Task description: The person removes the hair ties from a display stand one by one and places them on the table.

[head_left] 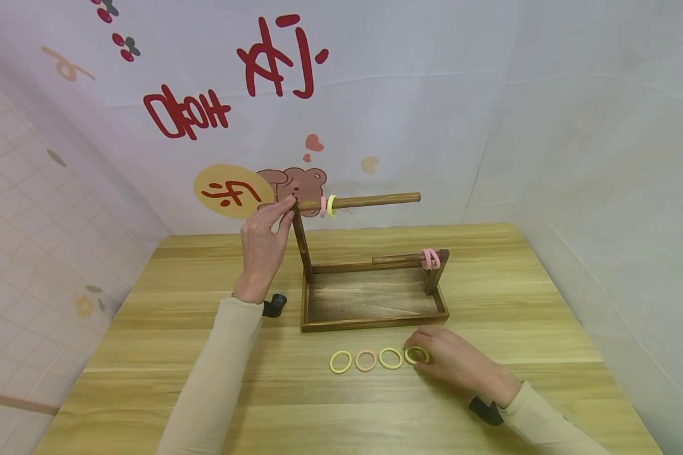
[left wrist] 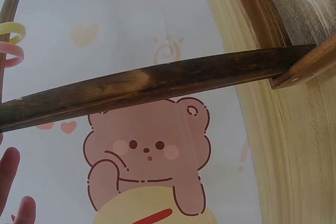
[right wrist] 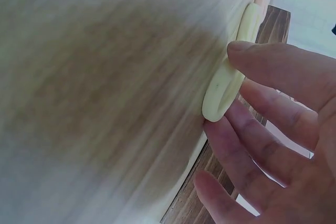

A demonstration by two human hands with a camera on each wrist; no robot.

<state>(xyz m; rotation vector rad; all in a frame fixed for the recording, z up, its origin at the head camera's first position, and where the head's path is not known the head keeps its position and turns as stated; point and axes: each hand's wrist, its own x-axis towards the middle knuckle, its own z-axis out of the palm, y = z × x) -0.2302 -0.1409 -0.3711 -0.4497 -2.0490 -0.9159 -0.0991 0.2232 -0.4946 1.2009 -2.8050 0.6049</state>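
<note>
My left hand (head_left: 264, 237) is raised at the top of the tall left post (head_left: 301, 243) of a wooden rack, fingertips right at the post's upper end. Two of its fingers (left wrist: 8, 174) show loosely extended in the left wrist view. From that post a long rod (head_left: 381, 200) runs right, carrying a pink ring (head_left: 322, 206) and a yellow ring (head_left: 332, 206). My right hand (head_left: 452, 357) is low at the table, pinching the rightmost yellow ring (right wrist: 220, 93) between thumb and fingers. Beside it in a row lie a yellow ring (head_left: 390, 358), an orange ring (head_left: 366, 361) and another yellow ring (head_left: 340, 362).
The rack's tray base (head_left: 370, 325) stands on the wooden table (head_left: 148, 354). Its short right post (head_left: 437, 275) bears a lower rod (head_left: 395, 260) pointing left, with pink rings (head_left: 430, 258) near the post. A printed cloth (head_left: 404, 95) hangs behind the table.
</note>
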